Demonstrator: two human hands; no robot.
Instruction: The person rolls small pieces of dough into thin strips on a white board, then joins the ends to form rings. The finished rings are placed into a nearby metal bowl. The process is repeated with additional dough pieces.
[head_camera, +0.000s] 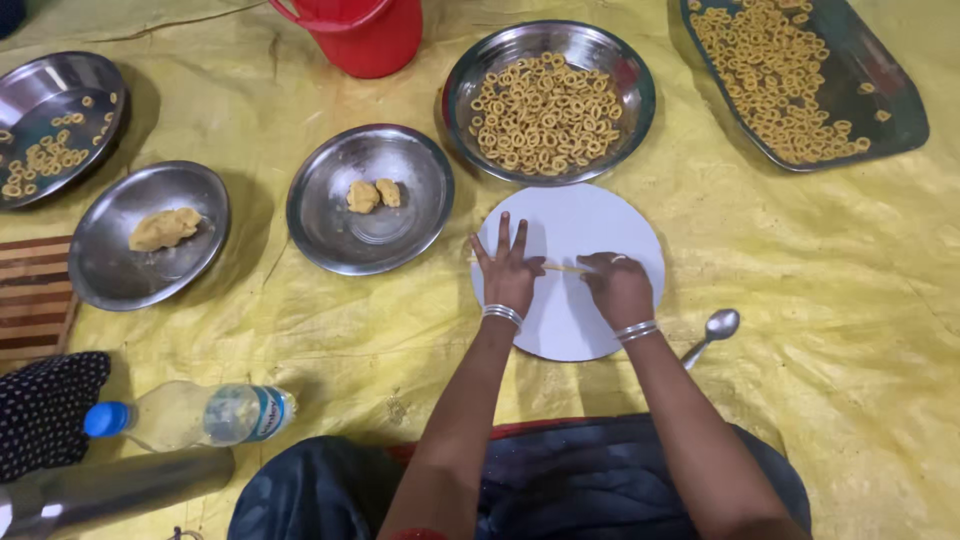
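A round white board (590, 222) lies on the yellow sheet in front of me. Across it runs a thin rope of yellow dough (561, 267). My left hand (508, 270) rests flat on the rope's left end with fingers spread. The rope's right end is under the curled fingers of my right hand (617, 287). Both wrists carry silver bangles. Just beyond the board stands a steel bowl (628, 75) full of small dough rings.
A steel plate (330, 210) with two dough lumps and another plate (120, 270) with one lump lie left. A tray of rings (890, 100) sits far right, a red jug (365, 35) behind, a spoon (712, 331) right, an oil bottle (195, 413) near left.
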